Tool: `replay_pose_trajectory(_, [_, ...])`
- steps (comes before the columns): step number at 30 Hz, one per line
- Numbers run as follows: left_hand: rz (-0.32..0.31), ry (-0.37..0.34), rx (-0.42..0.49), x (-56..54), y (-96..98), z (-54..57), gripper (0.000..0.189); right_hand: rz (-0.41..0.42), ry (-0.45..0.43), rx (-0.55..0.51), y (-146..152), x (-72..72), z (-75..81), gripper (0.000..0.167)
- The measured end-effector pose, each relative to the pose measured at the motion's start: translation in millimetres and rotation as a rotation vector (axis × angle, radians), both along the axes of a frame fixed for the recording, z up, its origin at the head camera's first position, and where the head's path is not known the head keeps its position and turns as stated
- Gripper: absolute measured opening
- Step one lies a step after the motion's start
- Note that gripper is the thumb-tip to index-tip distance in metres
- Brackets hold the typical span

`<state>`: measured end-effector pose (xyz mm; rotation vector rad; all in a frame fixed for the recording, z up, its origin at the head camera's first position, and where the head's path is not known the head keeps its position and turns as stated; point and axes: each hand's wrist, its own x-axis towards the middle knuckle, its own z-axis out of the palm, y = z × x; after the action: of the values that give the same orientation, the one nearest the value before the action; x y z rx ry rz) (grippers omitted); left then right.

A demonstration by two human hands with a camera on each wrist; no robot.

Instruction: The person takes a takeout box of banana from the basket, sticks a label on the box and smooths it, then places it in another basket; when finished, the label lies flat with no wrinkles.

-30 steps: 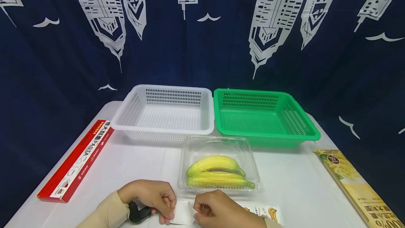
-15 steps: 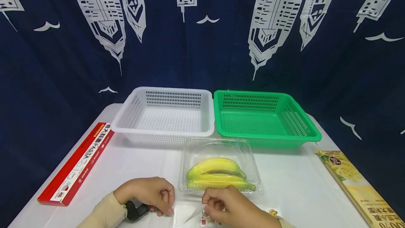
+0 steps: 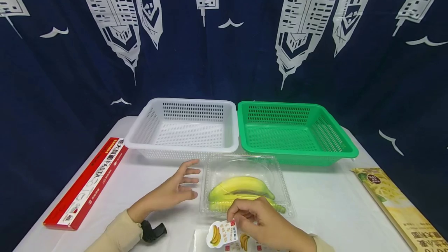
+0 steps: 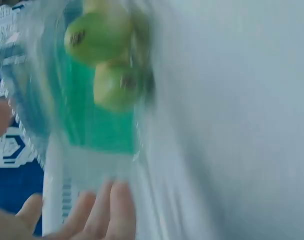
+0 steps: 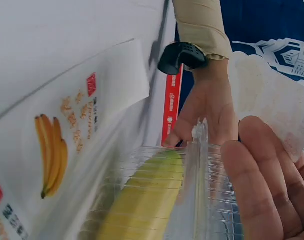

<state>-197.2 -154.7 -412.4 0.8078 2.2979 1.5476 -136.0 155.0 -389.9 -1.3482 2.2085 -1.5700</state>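
My right hand (image 3: 260,221) pinches a peeled banana sticker (image 3: 218,235) with a scalloped edge, just in front of a clear plastic clamshell box (image 3: 245,162). Two yellow-green bananas (image 3: 241,186) lie inside the box. In the right wrist view the pale back of the sticker (image 5: 272,95) shows behind the fingers. Below that hand lies the white sticker sheet (image 3: 200,240), printed with more banana stickers and partly covered by the hand. My left hand (image 3: 168,194) is raised at the box's left side with its fingers spread, holding nothing.
Behind the box stand a white basket (image 3: 182,146) and a green basket (image 3: 297,153), side by side. A red pasta box (image 3: 84,186) lies along the left table edge, a yellow pasta packet (image 3: 399,201) along the right. A dark blue curtain (image 3: 210,57) hangs behind.
The sticker has come off its sheet in my right hand and turned printed side up. My left hand has let go of the sheet and moved up beside the box, fingers spreading.
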Motion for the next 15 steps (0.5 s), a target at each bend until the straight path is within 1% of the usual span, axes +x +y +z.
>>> replay_pose_trajectory(2, [0.022, 0.003, 0.062, -1.7, 5.9, -2.9, 0.087, -0.015, -0.024, -0.017, -0.8, -1.0, 2.1, 0.013])
replay_pose_trajectory(4, [0.043, -0.002, 0.100, -3.5, 12.4, -5.6, 0.087, -0.034, -0.051, -0.018, -1.4, -1.8, 4.2, 0.007])
replay_pose_trajectory(7, [0.070, -0.032, 0.135, -6.1, 21.4, -8.0, 0.089, -0.055, -0.069, -0.008, -2.2, -4.1, 7.1, 0.010])
replay_pose_trajectory(10, [0.082, -0.070, 0.153, -9.4, 28.7, -9.0, 0.092, -0.061, -0.097, -0.021, -2.7, -7.1, 9.4, 0.015])
replay_pose_trajectory(15, [0.067, -0.109, 0.171, -15.3, 33.8, -9.8, 0.096, -0.081, -0.132, -0.036, -2.2, -10.6, 12.4, 0.021])
